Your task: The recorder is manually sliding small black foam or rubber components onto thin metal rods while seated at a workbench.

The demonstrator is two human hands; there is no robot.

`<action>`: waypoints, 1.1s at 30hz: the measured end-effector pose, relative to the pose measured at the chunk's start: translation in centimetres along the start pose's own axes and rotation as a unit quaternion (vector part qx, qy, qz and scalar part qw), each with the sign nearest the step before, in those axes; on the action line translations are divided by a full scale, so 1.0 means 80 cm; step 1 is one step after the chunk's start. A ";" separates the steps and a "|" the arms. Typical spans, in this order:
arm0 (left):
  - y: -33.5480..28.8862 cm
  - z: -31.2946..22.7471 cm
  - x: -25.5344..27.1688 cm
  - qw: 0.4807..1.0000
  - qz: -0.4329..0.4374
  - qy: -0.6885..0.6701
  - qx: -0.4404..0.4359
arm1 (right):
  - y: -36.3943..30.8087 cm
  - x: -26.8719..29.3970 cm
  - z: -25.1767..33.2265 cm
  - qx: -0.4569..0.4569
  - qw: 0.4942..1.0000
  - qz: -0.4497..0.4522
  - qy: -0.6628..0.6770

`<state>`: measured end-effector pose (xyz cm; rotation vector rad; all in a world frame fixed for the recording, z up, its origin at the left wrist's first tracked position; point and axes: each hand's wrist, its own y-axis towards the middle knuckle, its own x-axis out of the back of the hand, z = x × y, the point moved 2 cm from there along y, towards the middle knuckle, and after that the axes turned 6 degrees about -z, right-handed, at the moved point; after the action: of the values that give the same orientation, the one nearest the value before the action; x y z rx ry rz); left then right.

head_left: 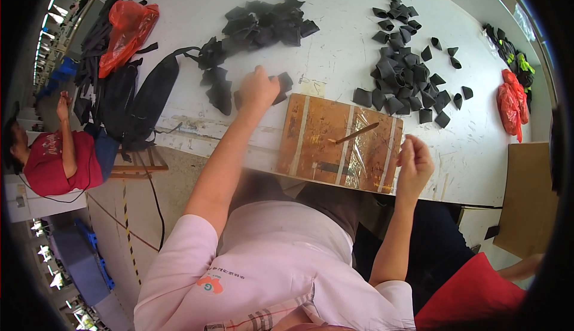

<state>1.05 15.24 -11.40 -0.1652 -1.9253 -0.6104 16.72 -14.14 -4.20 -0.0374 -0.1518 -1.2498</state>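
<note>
Nearest you, your right hand (pixel 414 162) hovered at the right edge of the worn brown wooden board (pixel 317 140), fingers curled; whether it gripped anything could not be told. A thin wooden stick (pixel 357 133) lay on the board. Farther out, your left hand (pixel 258 89) closed on a flat black fabric piece (pixel 283 85) on the white table (pixel 335 56). Beyond lay a left pile of black pieces (pixel 263 23) and a right heap of folded black pieces (pixel 403 71).
</note>
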 end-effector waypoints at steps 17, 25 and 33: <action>-0.115 -0.094 0.156 0.726 0.322 -0.582 0.174 | -0.094 -0.078 0.068 0.164 0.977 0.135 -0.034; -0.159 -0.118 0.146 0.886 0.078 -0.456 0.022 | -0.099 -0.075 0.041 0.354 0.901 0.109 -0.226; -0.147 -0.118 0.148 0.422 0.409 -0.753 0.295 | -0.086 -0.063 0.037 -0.185 0.951 0.178 0.173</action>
<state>-0.83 -1.32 -1.92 -1.5028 -2.9822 1.5119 8.34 -11.22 -2.33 -0.1616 0.3823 -0.8917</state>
